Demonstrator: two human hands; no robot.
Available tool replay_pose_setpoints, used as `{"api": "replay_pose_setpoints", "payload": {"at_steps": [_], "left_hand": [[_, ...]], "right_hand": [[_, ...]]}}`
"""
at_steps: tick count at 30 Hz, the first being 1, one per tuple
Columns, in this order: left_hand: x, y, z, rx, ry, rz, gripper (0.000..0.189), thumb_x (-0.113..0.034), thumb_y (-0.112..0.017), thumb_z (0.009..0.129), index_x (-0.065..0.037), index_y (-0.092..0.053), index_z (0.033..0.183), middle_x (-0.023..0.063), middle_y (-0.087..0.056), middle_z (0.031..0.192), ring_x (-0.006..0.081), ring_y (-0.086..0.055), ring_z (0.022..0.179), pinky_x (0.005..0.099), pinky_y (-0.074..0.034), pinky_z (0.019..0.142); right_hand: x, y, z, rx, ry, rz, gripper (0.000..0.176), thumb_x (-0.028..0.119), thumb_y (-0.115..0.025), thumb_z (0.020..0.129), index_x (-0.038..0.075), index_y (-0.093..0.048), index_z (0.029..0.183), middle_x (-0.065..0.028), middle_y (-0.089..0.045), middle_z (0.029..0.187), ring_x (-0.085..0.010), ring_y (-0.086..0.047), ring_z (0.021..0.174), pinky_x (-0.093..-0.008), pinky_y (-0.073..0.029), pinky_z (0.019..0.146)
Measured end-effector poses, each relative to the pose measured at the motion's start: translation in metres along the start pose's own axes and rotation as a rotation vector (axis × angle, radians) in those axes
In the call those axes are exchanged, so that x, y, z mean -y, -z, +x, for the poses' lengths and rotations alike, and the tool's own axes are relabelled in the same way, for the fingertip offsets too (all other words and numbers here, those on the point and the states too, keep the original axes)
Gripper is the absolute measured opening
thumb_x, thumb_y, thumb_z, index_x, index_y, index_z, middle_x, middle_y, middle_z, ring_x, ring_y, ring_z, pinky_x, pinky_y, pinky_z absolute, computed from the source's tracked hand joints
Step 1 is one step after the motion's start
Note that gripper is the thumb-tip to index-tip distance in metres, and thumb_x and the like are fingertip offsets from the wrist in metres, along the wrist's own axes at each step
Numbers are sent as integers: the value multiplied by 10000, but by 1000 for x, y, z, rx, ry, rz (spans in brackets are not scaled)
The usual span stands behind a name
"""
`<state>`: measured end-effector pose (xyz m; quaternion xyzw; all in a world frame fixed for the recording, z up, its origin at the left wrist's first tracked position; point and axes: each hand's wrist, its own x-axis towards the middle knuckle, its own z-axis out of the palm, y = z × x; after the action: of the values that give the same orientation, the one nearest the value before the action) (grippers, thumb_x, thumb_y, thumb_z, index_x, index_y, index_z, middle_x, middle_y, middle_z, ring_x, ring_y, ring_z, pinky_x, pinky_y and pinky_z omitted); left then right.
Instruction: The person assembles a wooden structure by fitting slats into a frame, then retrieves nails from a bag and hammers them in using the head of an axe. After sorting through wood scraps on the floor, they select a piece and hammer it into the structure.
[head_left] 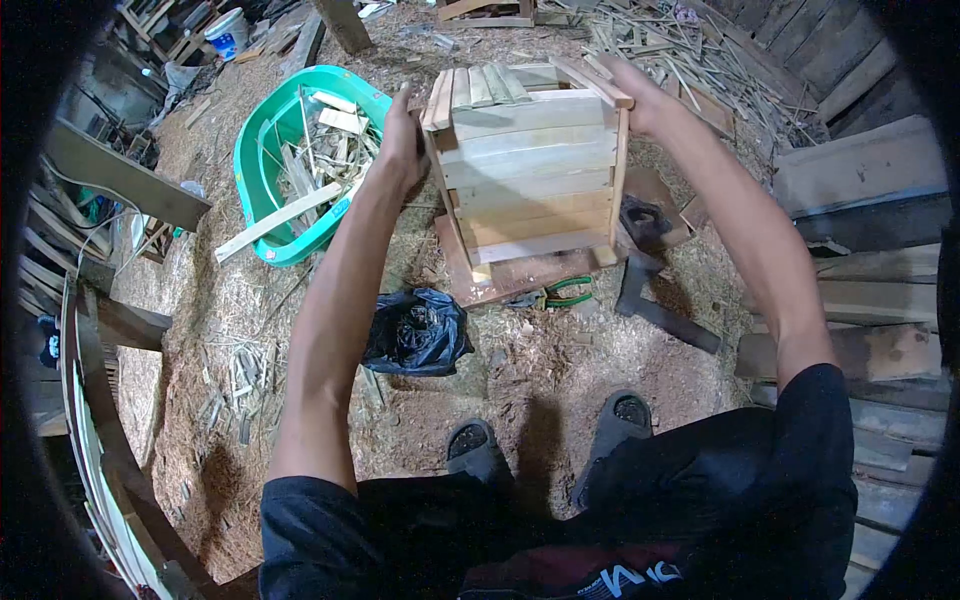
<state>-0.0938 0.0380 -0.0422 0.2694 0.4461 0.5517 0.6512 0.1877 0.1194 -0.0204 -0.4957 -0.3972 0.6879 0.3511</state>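
A slatted wooden box (530, 170) stands on a reddish-brown board (520, 283), with several loose slats (490, 86) across its top. My left hand (402, 138) is against the box's upper left side, its fingers partly hidden behind the frame. At the upper right corner, my right hand (638, 92) grips the box's edge, the fingertips out of sight. Green-handled pliers (568, 292) lie at the board's front edge. A hammer (665, 315) rests to the right of the box. Near the board's left front is a black plastic bag (416, 334), open at the top.
A green tub (258, 200) of wood scraps is at the left, a long slat (280, 222) leaning over its rim. Stacked planks (860, 290) line the right side. Beams (130, 180) stick out at the left. Thin sticks (690, 60) lie at the back right.
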Motion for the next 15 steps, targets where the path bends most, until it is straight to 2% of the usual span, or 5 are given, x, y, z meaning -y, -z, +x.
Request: {"api": "replay_pose_setpoints", "payload": {"at_steps": [4,5,9,13,15], "left_hand": [[-8,-8,-14,120,-97,-110,778,-600,-355,918,92,-465,1256,225,-586,1175,314,-595,1051,421,-458,951],[-10,3,-7,181,-126,8,851,-662,-239,915,69,-465,1288,217,-560,1241,295,-547,1154,394,-375,1052],[-32,11,-7,181,-182,12,893,-705,-373,862,104,-503,1216,262,-585,1158,320,-587,1079,393,-432,999],[-55,1,-27,198,-194,-131,802,-636,-481,862,95,-510,1191,248,-585,1153,332,-596,1044,416,-458,964],[-67,5,-24,358,-147,-70,720,-596,-493,874,62,-532,1164,226,-611,1107,322,-619,996,417,-482,928]], "right_hand": [[-2,5,-25,50,163,57,775,658,-368,883,-7,-528,1248,-187,-600,1183,-263,-611,1039,-417,-488,904],[-7,15,-11,103,169,72,884,741,-351,840,-17,-523,1260,-179,-599,1190,-253,-596,1071,-397,-475,920],[0,11,-28,158,462,-21,999,849,-313,756,-4,-549,1220,-150,-623,1140,-233,-603,1051,-359,-486,907],[12,-2,-53,141,414,116,886,810,-349,789,37,-576,1156,-132,-637,1079,-219,-613,1014,-357,-498,881],[22,-9,-49,340,483,138,797,767,-359,823,44,-601,1053,-109,-661,968,-201,-638,872,-339,-521,778]]}}
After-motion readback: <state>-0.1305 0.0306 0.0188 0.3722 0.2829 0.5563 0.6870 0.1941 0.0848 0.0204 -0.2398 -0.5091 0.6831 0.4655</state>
